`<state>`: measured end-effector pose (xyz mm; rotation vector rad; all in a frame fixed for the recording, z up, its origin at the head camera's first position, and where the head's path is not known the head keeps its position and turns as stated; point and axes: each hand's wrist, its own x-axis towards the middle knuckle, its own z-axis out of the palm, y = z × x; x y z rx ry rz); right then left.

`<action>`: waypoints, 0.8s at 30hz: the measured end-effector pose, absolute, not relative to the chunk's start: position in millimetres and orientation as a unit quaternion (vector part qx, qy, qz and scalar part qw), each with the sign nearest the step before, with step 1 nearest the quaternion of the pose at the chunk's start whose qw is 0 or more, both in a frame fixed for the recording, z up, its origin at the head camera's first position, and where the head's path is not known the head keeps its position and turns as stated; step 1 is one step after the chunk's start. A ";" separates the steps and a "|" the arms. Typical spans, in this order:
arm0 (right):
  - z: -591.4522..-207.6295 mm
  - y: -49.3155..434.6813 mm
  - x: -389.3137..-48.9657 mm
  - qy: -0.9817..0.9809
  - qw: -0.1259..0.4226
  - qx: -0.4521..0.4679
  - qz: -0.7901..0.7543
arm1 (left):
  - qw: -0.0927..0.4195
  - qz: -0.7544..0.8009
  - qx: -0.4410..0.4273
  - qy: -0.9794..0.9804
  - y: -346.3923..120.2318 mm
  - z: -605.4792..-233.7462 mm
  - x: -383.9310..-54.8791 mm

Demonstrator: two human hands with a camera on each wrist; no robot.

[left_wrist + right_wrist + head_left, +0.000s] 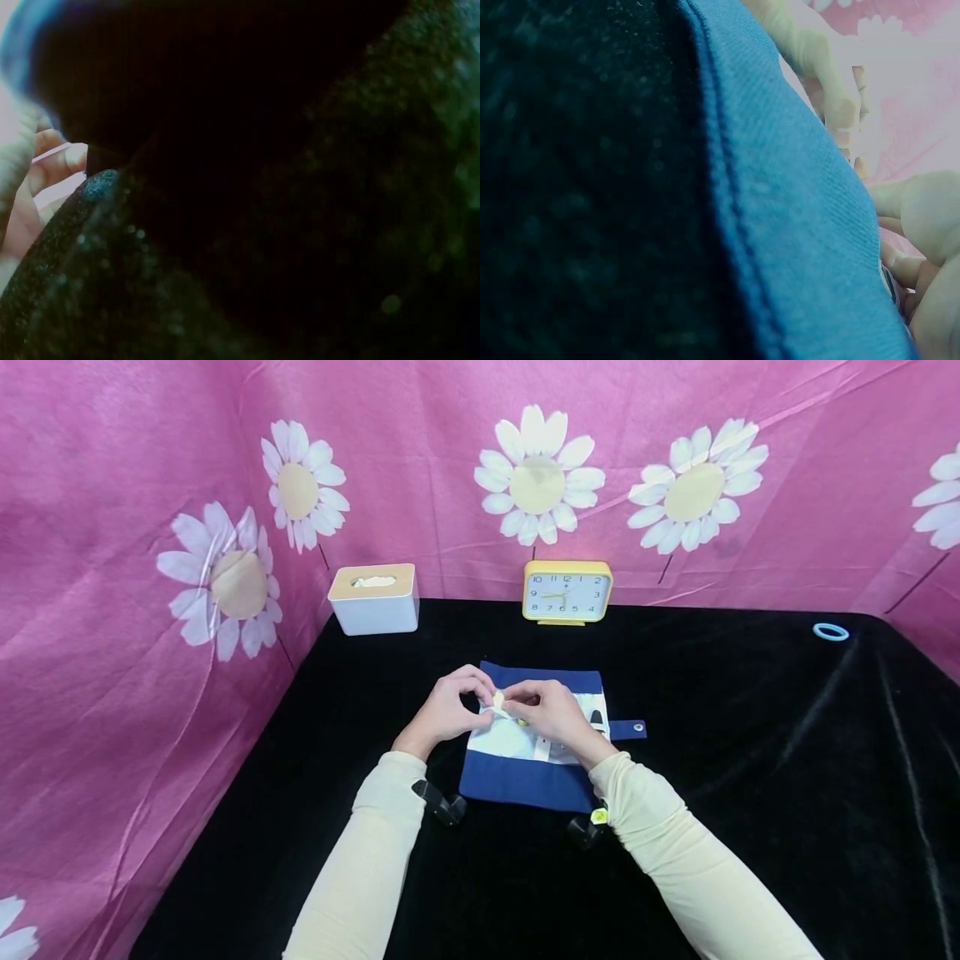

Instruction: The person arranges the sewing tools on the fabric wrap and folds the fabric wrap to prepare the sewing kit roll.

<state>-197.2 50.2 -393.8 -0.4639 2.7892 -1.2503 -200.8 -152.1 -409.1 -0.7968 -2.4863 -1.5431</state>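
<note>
A blue fabric roll-up tool case (528, 783) with a white lining lies opened out on the black cloth. Over its upper left part my left hand (450, 706) curls thumb and fingers toward a small pale yellow piece (498, 699). From the other side my right hand (555, 710) pinches at the same piece, its fingertips close to the left ones. I cannot tell what the piece is. Dark-handled tools (597, 718) show in the lining beside the right hand. In the right wrist view, the blue flap (795, 195) partly hides both hands.
A snap strap (628, 729) sticks out at the case's right. Behind stand a white tissue box (378, 610) with a wooden lid and a yellow clock (567, 593). A light blue ring (830, 632) lies far right. Pink flowered cloth (427, 460) hangs at the back and left.
</note>
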 end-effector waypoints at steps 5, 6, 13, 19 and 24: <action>-393.8 49.3 -197.1 0.902 0.034 -0.134 -0.409 | 0.046 -0.511 -0.259 -0.818 -151.9 -409.8 -200.8; -393.9 49.0 -197.1 0.902 0.036 -0.131 -0.410 | 0.045 -0.510 -0.259 -0.819 -152.0 -410.2 -201.0; -392.6 48.1 -197.2 0.911 0.059 -0.126 -0.389 | 0.045 -0.504 -0.260 -0.823 -153.0 -410.6 -201.8; -390.3 48.6 -197.6 0.914 0.072 -0.129 -0.377 | 0.038 -0.502 -0.255 -0.826 -153.2 -409.1 -200.6; -389.7 48.9 -197.0 0.916 0.074 -0.142 -0.368 | 0.030 -0.495 -0.255 -0.830 -154.2 -409.5 -201.0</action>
